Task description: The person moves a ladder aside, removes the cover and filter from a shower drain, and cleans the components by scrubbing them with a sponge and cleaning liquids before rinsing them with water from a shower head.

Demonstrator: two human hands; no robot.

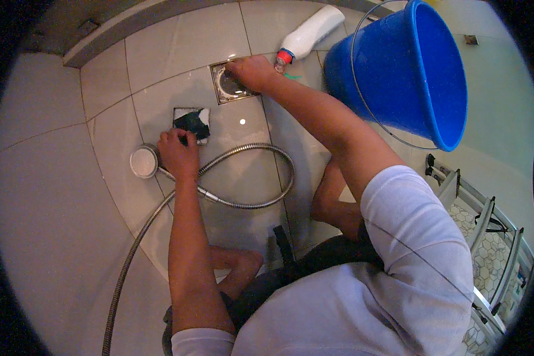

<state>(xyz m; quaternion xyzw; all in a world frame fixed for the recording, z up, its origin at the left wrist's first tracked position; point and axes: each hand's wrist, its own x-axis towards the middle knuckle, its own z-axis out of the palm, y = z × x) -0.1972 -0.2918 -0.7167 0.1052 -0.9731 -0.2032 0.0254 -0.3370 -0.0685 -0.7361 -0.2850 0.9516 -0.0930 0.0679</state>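
Observation:
At the left, my left hand (178,153) is closed, its fingertips pinching the lower edge of a dark green scouring pad (191,123). The pad lies over a small square plate (184,111), hiding most of it. My right arm reaches across to a square floor drain (221,89) with a metal frame and a round opening. There my right hand (256,73) is closed, its fingertips at the drain's upper part. Whatever those fingers hold is hidden. Beside my left wrist rests a shower head (143,161).
The shower head's metal hose (292,178) loops over the floor tiles (160,65). A white bottle (314,31) with a red cap lies near the drain, beside a large blue bucket (380,71) with a wire handle. A folding ladder (483,222) stands at the right. A raised ledge (110,29) borders the floor.

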